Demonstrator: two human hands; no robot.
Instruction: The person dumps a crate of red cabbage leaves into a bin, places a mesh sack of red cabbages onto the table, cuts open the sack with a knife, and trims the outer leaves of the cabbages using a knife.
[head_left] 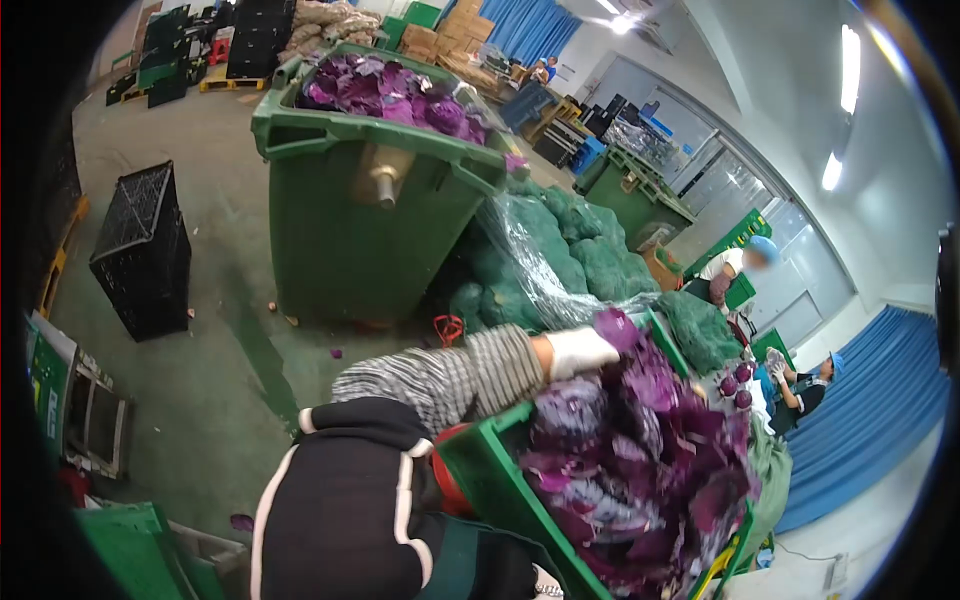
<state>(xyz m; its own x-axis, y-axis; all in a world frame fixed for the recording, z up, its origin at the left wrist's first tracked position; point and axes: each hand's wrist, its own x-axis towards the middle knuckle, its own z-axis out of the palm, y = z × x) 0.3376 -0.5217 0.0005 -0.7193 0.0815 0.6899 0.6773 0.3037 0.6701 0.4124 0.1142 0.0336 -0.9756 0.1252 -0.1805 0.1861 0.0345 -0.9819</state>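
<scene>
Because loose purple cabbage leaves (640, 460) heap the green plastic crate (500, 472) near right, the white-gloved left hand (583, 352) apparently steadies its far end, though I cannot tell its grip, the right hand being unseen.

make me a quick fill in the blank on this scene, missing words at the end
The green crate in front is heaped with ____-coloured leaves. The white-gloved hand beside them comes out of a sleeve patterned with ____. The long curtain at the picture's right is coloured ____.

Missing words: purple; stripes; blue
</scene>
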